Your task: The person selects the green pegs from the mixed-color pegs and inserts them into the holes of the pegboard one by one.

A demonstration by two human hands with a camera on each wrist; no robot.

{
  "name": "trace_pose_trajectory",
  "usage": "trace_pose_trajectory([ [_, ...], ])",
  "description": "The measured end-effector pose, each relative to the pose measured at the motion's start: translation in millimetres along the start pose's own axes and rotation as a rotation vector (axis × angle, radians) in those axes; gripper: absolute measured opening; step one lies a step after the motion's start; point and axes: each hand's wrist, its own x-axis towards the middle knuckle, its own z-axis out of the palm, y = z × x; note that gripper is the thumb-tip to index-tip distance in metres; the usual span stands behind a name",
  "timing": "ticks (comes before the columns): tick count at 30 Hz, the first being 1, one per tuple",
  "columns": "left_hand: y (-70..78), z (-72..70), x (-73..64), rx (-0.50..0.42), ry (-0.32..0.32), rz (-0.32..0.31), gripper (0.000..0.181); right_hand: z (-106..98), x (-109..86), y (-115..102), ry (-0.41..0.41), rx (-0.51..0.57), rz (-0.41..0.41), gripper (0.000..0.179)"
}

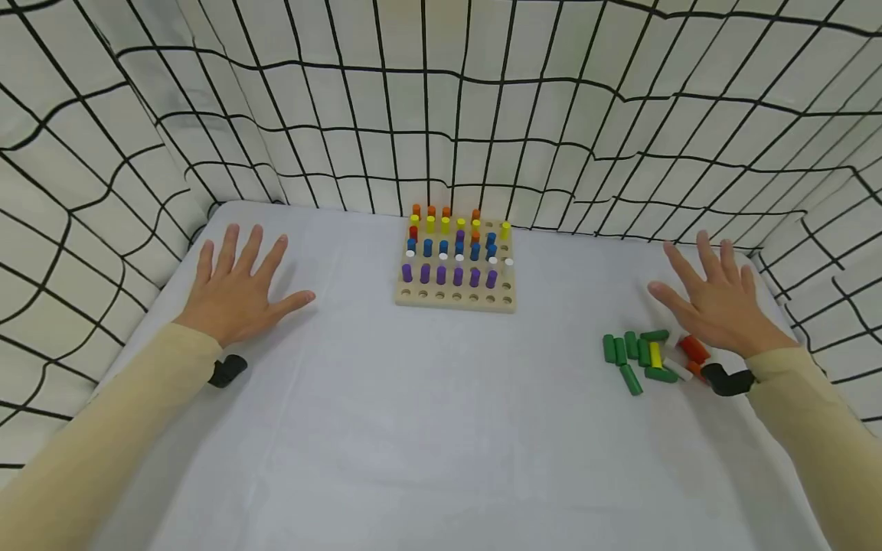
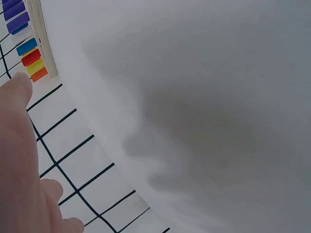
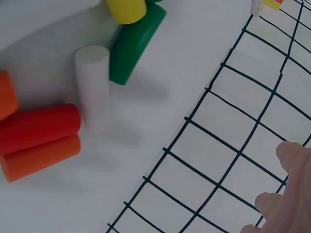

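Observation:
My left hand (image 1: 241,295) is spread over the left side of the white table, fingers straight and holding nothing. My right hand (image 1: 723,306) is likewise spread on the right, just beyond a group of loose pegs. That group has several green pegs (image 1: 630,379), a yellow peg (image 1: 655,355), a white peg (image 3: 92,87), a red peg (image 3: 41,127) and orange ones (image 3: 43,156). Between the hands, at the back, a wooden pegboard (image 1: 455,299) carries rows of purple, white, blue, yellow and orange pegs, with some red among them. Several of its holes show no peg.
A white tabletop (image 1: 427,428) spreads in front of the board. Black grid netting (image 1: 386,99) over pale walls rises behind and at both sides. Dark wrist mounts (image 1: 726,380) sit under the cuffs; the right one partly covers the loose pegs in the head view.

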Motion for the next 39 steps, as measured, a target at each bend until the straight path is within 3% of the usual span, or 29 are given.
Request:
trace_pose_trajectory([
  [18,17.0,-2.1,23.6,0.022,0.042,0.004,0.106,7.9,22.0,-24.5,-0.031,-0.013,-0.015,0.086],
  [30,41.7,-11.4,43.7,0.05,0.045,0.018,0.108,1.1,51.2,-50.4,-0.014,0.015,-0.048,0.087],
  [39,55.9,-2.5,59.6,0.052,0.031,0.038,0.111,14.1,62.5,-68.5,-0.066,0.014,-0.059,0.089],
])
